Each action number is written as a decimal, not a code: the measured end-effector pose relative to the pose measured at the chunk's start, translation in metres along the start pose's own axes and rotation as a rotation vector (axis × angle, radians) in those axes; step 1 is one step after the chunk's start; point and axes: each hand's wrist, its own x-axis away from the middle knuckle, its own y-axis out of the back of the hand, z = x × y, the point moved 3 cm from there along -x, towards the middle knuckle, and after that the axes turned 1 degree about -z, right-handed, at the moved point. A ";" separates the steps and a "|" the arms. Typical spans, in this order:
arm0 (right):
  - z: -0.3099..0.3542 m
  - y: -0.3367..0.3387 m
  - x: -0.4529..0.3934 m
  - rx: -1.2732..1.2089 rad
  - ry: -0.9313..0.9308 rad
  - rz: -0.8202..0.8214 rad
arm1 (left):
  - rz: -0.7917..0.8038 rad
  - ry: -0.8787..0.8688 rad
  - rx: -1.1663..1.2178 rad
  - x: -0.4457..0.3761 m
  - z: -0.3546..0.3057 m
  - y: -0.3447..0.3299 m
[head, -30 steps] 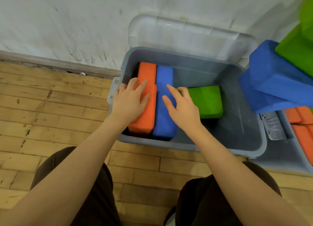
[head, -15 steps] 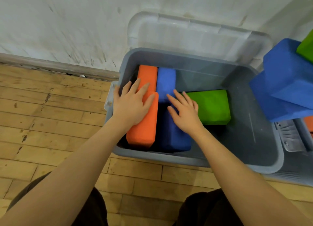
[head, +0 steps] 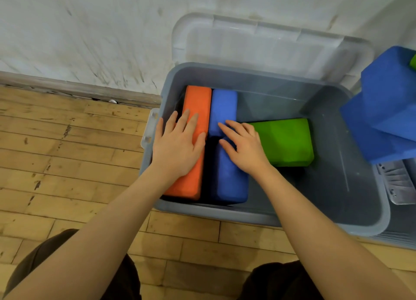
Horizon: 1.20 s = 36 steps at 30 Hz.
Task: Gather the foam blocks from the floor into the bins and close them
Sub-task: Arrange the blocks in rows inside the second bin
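A grey plastic bin [head: 351,225] stands open against the wall, its clear lid [head: 265,45] leaning back. Inside on the left an orange foam block [head: 198,101] stands on edge beside a blue foam block [head: 225,106]; a second blue block [head: 229,182] lies lower, in front of it. A green block [head: 286,142] lies in the middle of the bin. My left hand [head: 177,146] presses flat on the orange block. My right hand [head: 243,146] rests with straight fingers on the lower blue block, fingertips touching the upper blue one.
Large blue foam blocks [head: 387,110] are stacked at the right edge with a bit of green on top. A second bin's clasp [head: 398,182] shows below them. Wooden floor [head: 67,155] stretches to the left; my knees [head: 74,277] are at the bottom.
Both hands have pushed the blocks down into the bin; the near blue block has sunk lower than the orange one. The camera has shifted, moving the bin rightward in view.
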 end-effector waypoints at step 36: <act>0.001 -0.021 -0.073 0.095 -0.005 0.079 | 0.052 -0.013 -0.032 -0.006 -0.001 -0.053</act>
